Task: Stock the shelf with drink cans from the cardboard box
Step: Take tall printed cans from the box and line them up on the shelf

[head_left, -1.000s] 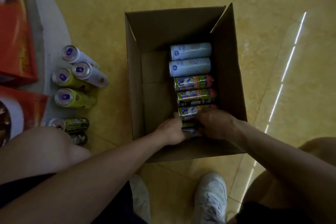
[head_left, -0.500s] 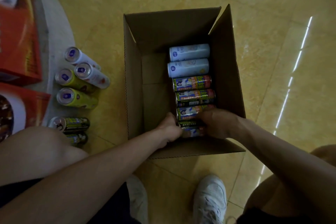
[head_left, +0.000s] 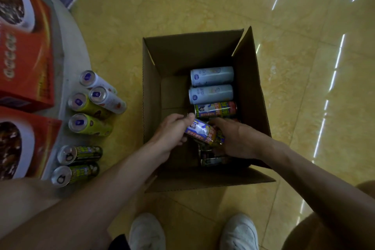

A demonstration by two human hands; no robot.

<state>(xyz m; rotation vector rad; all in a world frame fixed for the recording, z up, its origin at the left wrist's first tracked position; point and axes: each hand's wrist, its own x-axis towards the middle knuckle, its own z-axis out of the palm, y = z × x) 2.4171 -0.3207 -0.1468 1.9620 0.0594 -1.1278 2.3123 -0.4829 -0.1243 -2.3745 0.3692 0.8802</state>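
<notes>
An open cardboard box (head_left: pixel 251 95) stands on the yellow tiled floor. Inside lie two pale blue cans (head_left: pixel 212 85), a colourful can (head_left: pixel 216 109) and darker cans under my hands. My left hand (head_left: pixel 172 133) grips one end of a colourful can (head_left: pixel 199 131), lifted and tilted above the others. My right hand (head_left: pixel 233 140) curls round the other end of that can, or a can right beside it. Several cans (head_left: pixel 91 115) stand on the low grey shelf edge (head_left: pixel 69 50) to the left.
Two red product boxes (head_left: pixel 24 50) stand on the shelf at far left. My bare knee (head_left: pixel 24 197) is at lower left, my white shoes (head_left: pixel 148 231) below the box. Open floor lies right of the box.
Both hands have risen from the near end of the box, bringing a colourful can up and tilting it. The camera view has shifted, so the box sits lower in view.
</notes>
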